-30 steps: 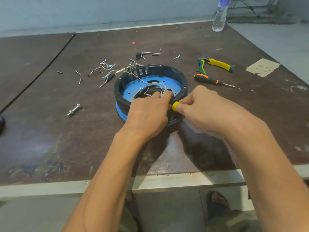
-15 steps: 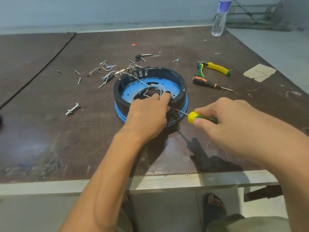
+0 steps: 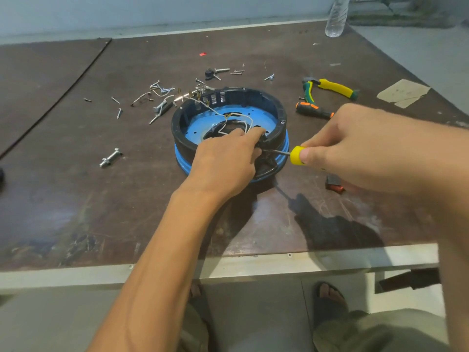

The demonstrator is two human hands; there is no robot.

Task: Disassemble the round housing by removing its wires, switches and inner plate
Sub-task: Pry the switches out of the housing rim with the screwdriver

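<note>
Round black plastic housing mid-desk: screwdriver backed off the rim.
Right hand grips the yellow-handled screwdriver, shaft now exposed, tip at the near wall. Left hand clamps that wall. White wires and blue inner plate still in; likely re-seating to pry.

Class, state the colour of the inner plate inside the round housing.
Blue inner plate, clearest in the head view.

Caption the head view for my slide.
Left hand holds the housing by its near rim while the right hand points a screwdriver at it.
</note>
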